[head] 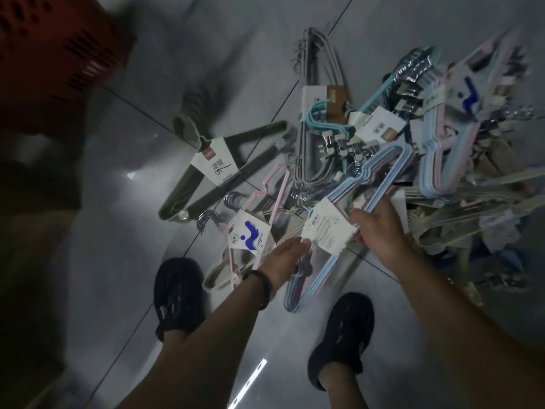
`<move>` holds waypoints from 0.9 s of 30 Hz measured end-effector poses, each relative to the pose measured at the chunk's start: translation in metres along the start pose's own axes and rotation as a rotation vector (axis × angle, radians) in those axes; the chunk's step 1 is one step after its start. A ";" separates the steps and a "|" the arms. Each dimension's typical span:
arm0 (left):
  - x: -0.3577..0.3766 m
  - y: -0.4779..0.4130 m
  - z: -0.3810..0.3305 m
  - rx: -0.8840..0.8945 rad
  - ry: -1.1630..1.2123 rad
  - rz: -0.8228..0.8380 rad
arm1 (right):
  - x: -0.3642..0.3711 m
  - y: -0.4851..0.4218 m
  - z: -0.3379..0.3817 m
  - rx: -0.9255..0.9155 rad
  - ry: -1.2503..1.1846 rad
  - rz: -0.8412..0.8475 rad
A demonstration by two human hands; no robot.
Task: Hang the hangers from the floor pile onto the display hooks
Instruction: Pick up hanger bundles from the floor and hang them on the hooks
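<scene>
Pickup step: right hand (pixel 376 227) clamped on blue hanger bundle (pixel 349 184), left hand (pixel 281 259) touching label (pixel 327 228) beside it, grip unclear; next, lift free of pile (pixel 436 160).

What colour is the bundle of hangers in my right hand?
The bundle is mostly light blue with a little pink, best seen in the head view.

Floor tiles (pixel 118 187): glossy grey, smooth, mirror-like glare.
Blue hanger bundle (pixel 380 169): smooth plastic, slight sheen.
Label (pixel 327 228) on bundle: white paper, matt, frayed edges.
Green hanger bundle (pixel 253 132): matt, velvety coat (flocking likely; blur limits certainty).
Grey hangers (pixel 308 69): matt coating.
Hooks (pixel 208 221): bare bright metal.
Crate (pixel 59 54): red plastic, slotted.
Shoes (pixel 177 293): black, matt.
</scene>
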State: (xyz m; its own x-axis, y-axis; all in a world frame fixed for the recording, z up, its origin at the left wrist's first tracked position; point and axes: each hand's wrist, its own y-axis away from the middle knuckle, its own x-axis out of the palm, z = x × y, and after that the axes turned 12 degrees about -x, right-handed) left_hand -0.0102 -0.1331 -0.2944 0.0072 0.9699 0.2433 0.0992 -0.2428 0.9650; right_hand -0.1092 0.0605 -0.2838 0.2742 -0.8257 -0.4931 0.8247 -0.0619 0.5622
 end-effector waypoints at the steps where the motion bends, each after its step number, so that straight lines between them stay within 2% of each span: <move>1: 0.002 -0.004 -0.003 -0.009 -0.016 -0.018 | 0.000 0.001 -0.001 0.025 -0.005 -0.010; 5: 0.001 -0.011 -0.021 -0.093 0.045 -0.013 | -0.011 -0.013 0.005 0.062 -0.006 0.010; 10: -0.016 -0.043 -0.075 0.081 0.082 -0.258 | -0.018 -0.018 0.020 -0.012 0.122 0.088; 14: -0.023 -0.106 -0.120 0.113 0.162 -0.297 | -0.018 -0.021 0.025 -0.123 0.177 0.156; 16: -0.017 -0.113 -0.128 0.103 0.114 -0.359 | -0.017 -0.030 0.026 -0.181 0.252 0.177; 19: -0.014 -0.102 -0.131 0.140 -0.007 -0.424 | -0.017 -0.049 0.029 -0.178 0.492 0.170; 23: -0.023 -0.088 -0.144 0.207 0.021 -0.442 | -0.015 -0.063 0.028 -0.170 0.639 0.497; 24: -0.023 -0.083 -0.146 0.237 0.040 -0.442 | -0.016 -0.061 0.024 -0.174 0.659 0.536; 27: -0.014 -0.062 -0.136 0.272 0.046 -0.446 | -0.021 -0.043 0.012 -0.249 0.678 0.477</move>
State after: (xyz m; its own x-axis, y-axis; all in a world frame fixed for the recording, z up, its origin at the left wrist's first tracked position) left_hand -0.1513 -0.1336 -0.3442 -0.1378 0.9749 -0.1751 0.3377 0.2124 0.9170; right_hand -0.1563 0.0736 -0.2891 0.7893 -0.2144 -0.5754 0.6087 0.3962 0.6874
